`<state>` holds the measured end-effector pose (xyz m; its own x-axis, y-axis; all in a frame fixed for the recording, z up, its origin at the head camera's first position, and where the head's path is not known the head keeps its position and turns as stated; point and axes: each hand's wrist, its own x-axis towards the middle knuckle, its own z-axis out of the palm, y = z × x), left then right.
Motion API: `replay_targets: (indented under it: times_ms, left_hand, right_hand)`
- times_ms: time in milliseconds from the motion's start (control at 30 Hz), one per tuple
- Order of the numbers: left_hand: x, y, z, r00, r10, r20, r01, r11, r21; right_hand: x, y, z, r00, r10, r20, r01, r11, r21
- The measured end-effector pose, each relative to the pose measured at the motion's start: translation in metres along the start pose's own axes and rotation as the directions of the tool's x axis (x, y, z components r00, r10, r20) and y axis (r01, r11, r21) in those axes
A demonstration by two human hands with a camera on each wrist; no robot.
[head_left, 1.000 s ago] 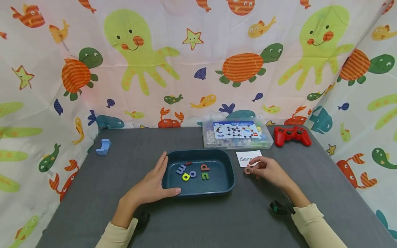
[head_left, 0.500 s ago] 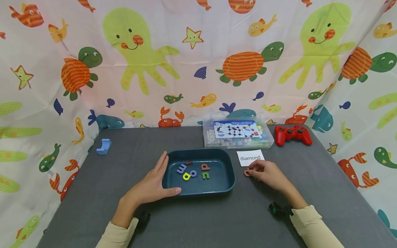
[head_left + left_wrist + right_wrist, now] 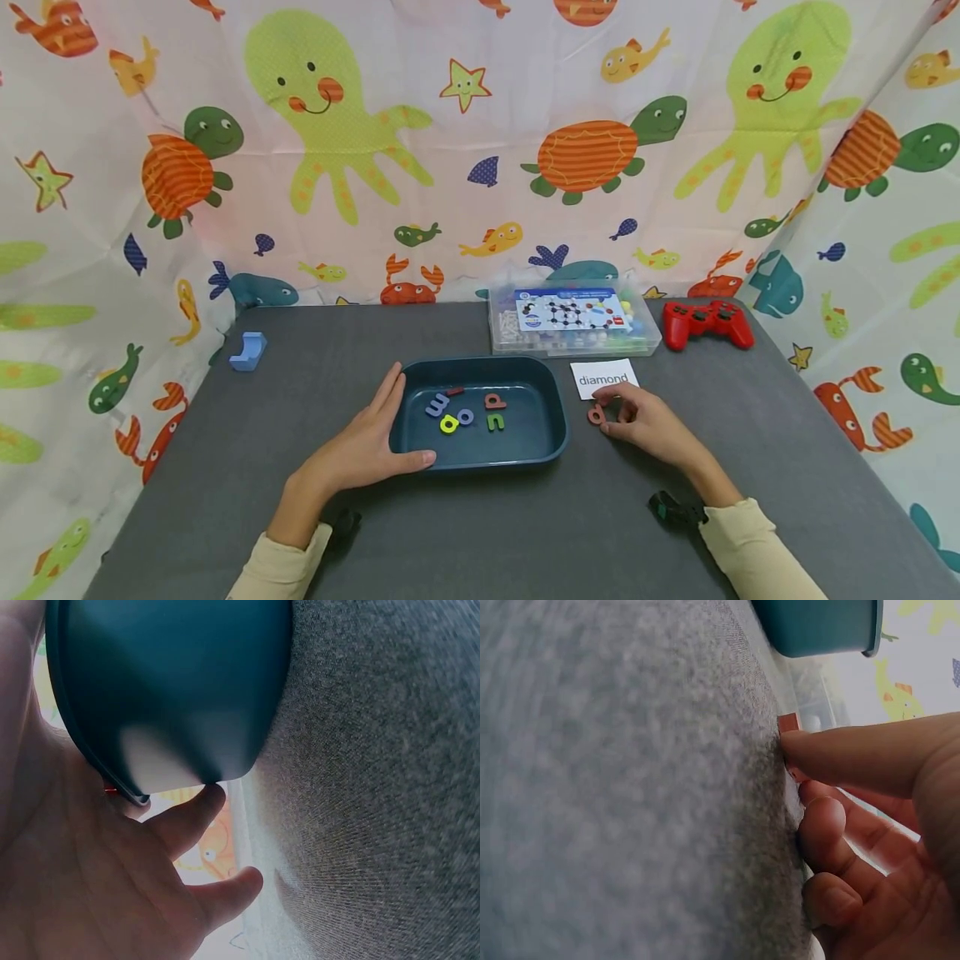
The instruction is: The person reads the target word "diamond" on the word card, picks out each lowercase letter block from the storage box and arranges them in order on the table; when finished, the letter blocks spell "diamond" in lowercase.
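Observation:
Extended fingers of my left hand [image 3: 356, 446] [image 3: 97, 862] lie along the left side of the dark teal tray [image 3: 495, 463] [image 3: 180, 682], with the thumb on its near rim. Inside are a purple m [image 3: 437, 405], a yellow letter [image 3: 448, 424], a purple o [image 3: 465, 417], a green n [image 3: 496, 422], a brown letter [image 3: 494, 402] and a small brown piece [image 3: 454, 391]. Right of the tray, my right hand [image 3: 652, 425] [image 3: 877, 817] holds a brown d [image 3: 596, 415] [image 3: 788, 724] between thumb and index finger at the tabletop, just below the white "diamond" card [image 3: 600, 377].
Behind the card stands a clear plastic case [image 3: 573, 321] of small parts. A red game controller [image 3: 707, 323] is at the back right, and a light blue block [image 3: 248, 351] at the back left. A patterned curtain [image 3: 465, 167] borders the grey table [image 3: 480, 533].
The right fingers have spread around the brown d, which shows more fully and has turned slightly. More of the card was uncovered half a second ago. The left hand stays at the tray.

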<state>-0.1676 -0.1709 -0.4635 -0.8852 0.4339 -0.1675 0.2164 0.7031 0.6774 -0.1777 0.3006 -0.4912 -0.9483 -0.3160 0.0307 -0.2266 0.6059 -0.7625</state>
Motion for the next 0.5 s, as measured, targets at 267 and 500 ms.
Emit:
replay_targets:
  times_ms: [267, 500]
  left_hand:
    - [0.0007, -0.0004, -0.0013, 1.0, -0.006, 0.002, 0.006, 1.0, 0.003]
    - [0.0006, -0.0019, -0.0006, 1.0, -0.002, 0.004, 0.002, 1.0, 0.007]
  right_hand:
    - [0.004, 0.0015, 0.0018, 1.0, -0.026, 0.0, 0.026, 0.999, -0.028]
    - [0.0058, 0.0061, 0.0006, 0.999, -0.044, -0.001, 0.044, 0.999, -0.027]
